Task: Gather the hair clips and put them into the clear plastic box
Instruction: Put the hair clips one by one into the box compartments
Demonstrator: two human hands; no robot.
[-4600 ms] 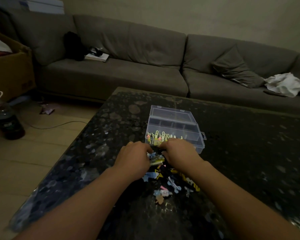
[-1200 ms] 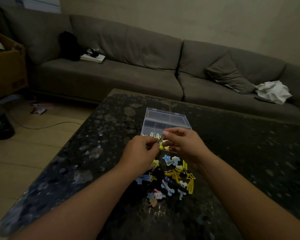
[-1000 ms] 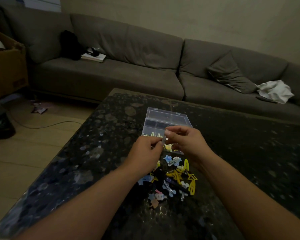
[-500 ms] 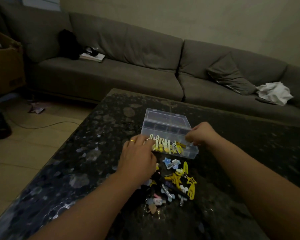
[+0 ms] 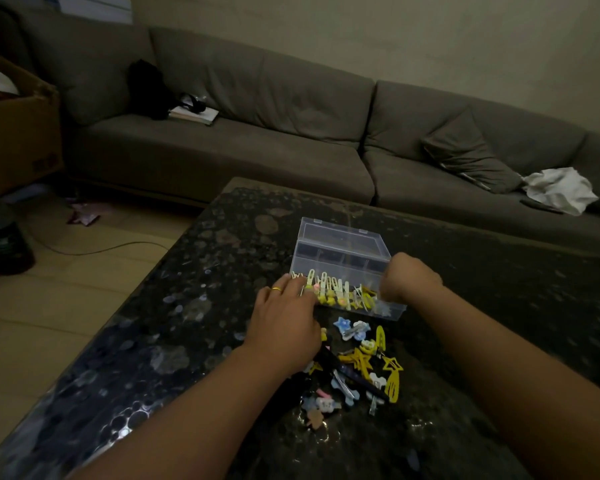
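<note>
The clear plastic box (image 5: 340, 249) stands open on the dark table, its lid tipped back. A row of yellow and white hair clips (image 5: 340, 294) lines its near compartment. My left hand (image 5: 284, 323), with a ring on it, reaches forward, and its straight fingertips touch the left end of that row. My right hand (image 5: 409, 280) is curled over the box's right end with its fingers hidden from me. A loose pile of hair clips (image 5: 357, 368), blue, yellow and pink, lies on the table just in front of the box, between my forearms.
The speckled black table (image 5: 194, 306) ends at its left edge above a wooden floor. A grey sofa (image 5: 257, 147) runs along the back with a cushion and a white cloth (image 5: 561, 190). A cardboard box and a dark bottle (image 5: 0, 237) stand at the far left.
Both hands pinched one clip above the pile a second ago. My right hand has since gone to the box's right end and my left hand has dropped onto the row of clips.
</note>
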